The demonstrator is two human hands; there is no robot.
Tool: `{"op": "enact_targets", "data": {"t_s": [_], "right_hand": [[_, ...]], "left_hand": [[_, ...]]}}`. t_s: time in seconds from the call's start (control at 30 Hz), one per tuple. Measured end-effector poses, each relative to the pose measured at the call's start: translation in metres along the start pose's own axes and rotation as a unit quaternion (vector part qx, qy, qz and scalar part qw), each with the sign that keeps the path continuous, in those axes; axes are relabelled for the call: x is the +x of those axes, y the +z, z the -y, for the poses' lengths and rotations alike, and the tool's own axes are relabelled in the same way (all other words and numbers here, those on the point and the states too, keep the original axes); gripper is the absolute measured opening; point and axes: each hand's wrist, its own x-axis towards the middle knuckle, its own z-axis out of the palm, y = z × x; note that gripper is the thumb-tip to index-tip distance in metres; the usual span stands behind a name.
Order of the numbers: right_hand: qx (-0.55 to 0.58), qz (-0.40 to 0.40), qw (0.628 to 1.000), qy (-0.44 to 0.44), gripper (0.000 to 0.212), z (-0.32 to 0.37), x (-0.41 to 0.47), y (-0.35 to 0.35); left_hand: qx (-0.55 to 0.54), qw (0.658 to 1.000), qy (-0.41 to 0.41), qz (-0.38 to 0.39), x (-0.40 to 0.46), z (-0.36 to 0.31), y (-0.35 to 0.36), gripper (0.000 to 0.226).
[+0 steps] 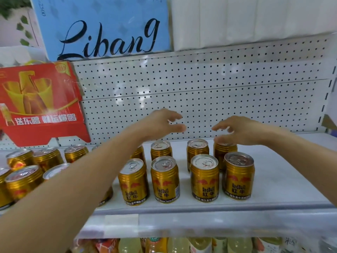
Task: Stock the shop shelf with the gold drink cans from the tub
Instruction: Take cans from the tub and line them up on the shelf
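Gold cans [165, 178] stand below both hands; right fingers [221, 139] spread, perhaps touching one; left fingers [175, 128] spread.

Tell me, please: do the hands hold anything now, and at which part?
Nothing is held. The left hand hangs open above the cans; the right hand is open too, its thumb close over a back can.

Bright even overhead light, glare on the pegboard [182, 92], blurred, warped edges.
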Motion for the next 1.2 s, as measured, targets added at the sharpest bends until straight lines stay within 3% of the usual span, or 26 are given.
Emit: {"op": "enact_targets", "data": {"t_s": [0.13,0.27,0.43,0.83,1.2], "right_hand": [[0.053,-0.044,0.993,-0.098,0.041,0.051,0.006,0.004],[0.028,0.023,0.99,-0.135,0.046,0.111,0.026,0.017],[-0.059,0.089,0.986,-0.124,0.052,0.156,0.046,0.039],[-0.079,0.101,0.989,-0.074,0.051,0.153,0.044,0.04],[-0.075,0.088,0.991,-0.064,0.057,0.152,0.039,0.046]], "left_hand": [[0.062,0.996,-0.059,0.026,-0.019,0.054,-0.026,0.055],[0.104,0.986,-0.108,0.07,-0.022,0.092,-0.025,0.061],[0.135,0.981,-0.105,0.096,-0.017,0.108,-0.021,0.064],[0.107,0.991,-0.042,0.068,-0.015,0.106,-0.017,0.059],[0.063,0.995,-0.042,0.07,-0.015,0.105,-0.01,0.058]]}}
